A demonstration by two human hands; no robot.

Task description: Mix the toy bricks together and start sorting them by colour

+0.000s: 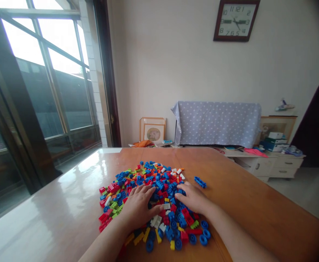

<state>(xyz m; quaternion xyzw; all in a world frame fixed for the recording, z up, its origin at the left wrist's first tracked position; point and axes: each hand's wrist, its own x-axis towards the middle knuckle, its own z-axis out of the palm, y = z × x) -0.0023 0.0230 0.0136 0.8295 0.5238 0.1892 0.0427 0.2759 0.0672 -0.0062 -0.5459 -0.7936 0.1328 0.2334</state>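
A heap of toy building bricks (pixel 159 176) in red, blue, green, yellow, orange and white lies on the table. My left hand (pixel 140 205) rests on the left-middle of the heap, palm down, with its fingers apart and its thumb stretched toward a white brick (pixel 166 206). At the heap's right side, my right hand (pixel 193 198) touches blue pieces; its thumb and forefinger stand apart, and its other fingers are largely hidden. I see nothing held in either hand. Blue wheel-like rings (pixel 203 239) and yellow bricks (pixel 158 235) lie along the near edge of the heap.
A joined blue piece (pixel 200 182) lies apart, right of the heap on the brown wooden table (pixel 235 203). Behind the table is a low white cabinet (pixel 282 166) bearing a cloth-covered object (pixel 216 123). A glass window (pixel 63 80) is at left.
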